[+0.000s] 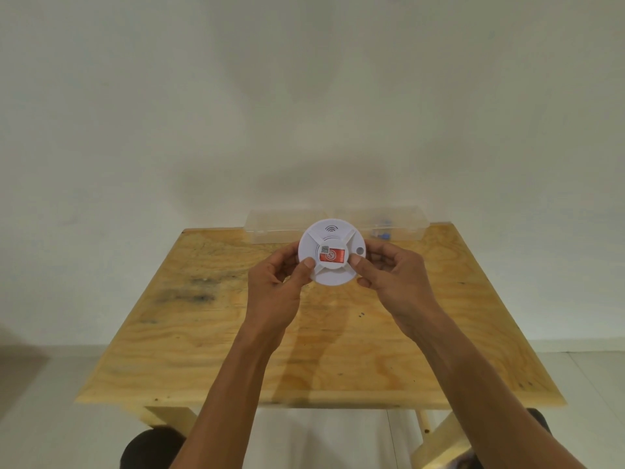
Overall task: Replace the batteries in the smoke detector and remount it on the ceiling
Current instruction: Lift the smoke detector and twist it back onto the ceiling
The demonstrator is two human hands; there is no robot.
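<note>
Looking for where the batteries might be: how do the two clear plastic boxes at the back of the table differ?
The left box looks empty; the right box holds small blue items. The smoke detector hides part of each. Both are clear, lidded, and rest at the table's far edge.

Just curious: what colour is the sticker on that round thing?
Red, on the white smoke detector, seen in the head view.

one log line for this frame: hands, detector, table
left hand: grips smoke detector | right hand: grips it | detector: above wooden table | clear boxes: far edge
</note>
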